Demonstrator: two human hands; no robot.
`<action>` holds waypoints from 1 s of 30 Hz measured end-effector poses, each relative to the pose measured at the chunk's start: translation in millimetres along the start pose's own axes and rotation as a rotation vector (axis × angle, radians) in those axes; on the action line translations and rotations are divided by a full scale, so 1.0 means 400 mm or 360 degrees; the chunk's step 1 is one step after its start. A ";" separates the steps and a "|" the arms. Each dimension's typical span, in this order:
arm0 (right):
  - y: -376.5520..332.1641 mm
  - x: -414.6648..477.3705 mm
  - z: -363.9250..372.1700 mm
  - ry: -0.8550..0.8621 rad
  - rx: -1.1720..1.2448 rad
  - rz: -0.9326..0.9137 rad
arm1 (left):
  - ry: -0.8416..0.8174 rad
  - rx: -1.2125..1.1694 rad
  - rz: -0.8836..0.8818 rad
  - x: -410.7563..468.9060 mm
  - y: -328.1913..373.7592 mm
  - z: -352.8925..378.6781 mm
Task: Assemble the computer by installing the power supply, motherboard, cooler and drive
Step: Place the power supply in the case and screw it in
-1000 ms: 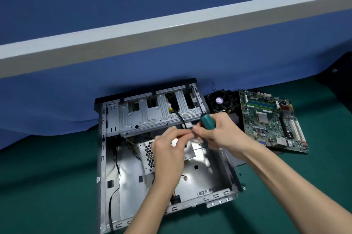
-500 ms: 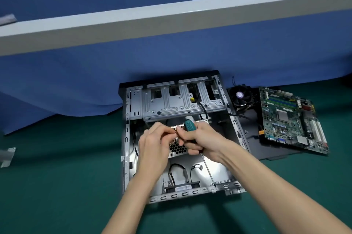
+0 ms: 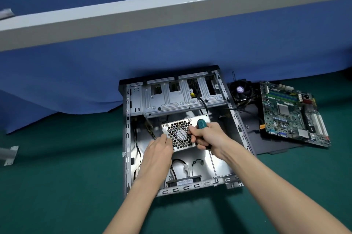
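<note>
An open metal computer case (image 3: 133, 100) lies flat on the green table. Inside it sits the silver power supply (image 3: 179, 133) with its honeycomb fan grille facing up. My right hand (image 3: 207, 135) grips a green-handled screwdriver (image 3: 201, 123) at the supply's right edge, and the shaft points down toward me. My left hand (image 3: 159, 149) rests at the supply's lower left corner; its fingertips are hidden. The green motherboard (image 3: 291, 114) lies to the right of the case, with the black cooler fan (image 3: 240, 90) behind it.
A dark case panel (image 3: 266, 144) lies under the motherboard. Loose black cables (image 3: 177, 169) run across the case floor near a front fan. A blue cloth hangs behind the case. A grey metal bracket (image 3: 8, 154) sits at the far left.
The view has shifted, so the case now appears further right. My hands separated from a joint pinch: the left dropped to the supply's lower left corner, the right stays on the screwdriver.
</note>
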State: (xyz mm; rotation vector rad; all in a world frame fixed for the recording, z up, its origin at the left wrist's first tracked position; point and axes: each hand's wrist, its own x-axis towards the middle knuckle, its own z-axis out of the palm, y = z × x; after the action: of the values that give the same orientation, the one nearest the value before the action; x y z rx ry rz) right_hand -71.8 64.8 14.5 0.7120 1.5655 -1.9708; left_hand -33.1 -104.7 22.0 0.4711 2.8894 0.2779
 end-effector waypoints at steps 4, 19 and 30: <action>0.001 -0.001 -0.001 -0.0004 0.0002 0.0007 | -0.0116 0.0351 0.0047 0.034 0.026 -0.011; -0.021 -0.029 -0.050 0.0210 0.0467 -0.0376 | 0.0156 -0.0445 -0.0086 0.016 -0.016 0.021; 0.036 -0.110 -0.003 0.0379 -0.0064 -0.0796 | 0.0444 -0.0879 -0.0225 -0.005 -0.034 0.068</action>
State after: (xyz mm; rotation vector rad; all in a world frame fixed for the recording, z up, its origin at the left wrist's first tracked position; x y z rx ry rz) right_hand -29.9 66.5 34.2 0.5958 2.0809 -2.2556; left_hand -29.1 -113.8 -6.7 0.1352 2.8958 1.1531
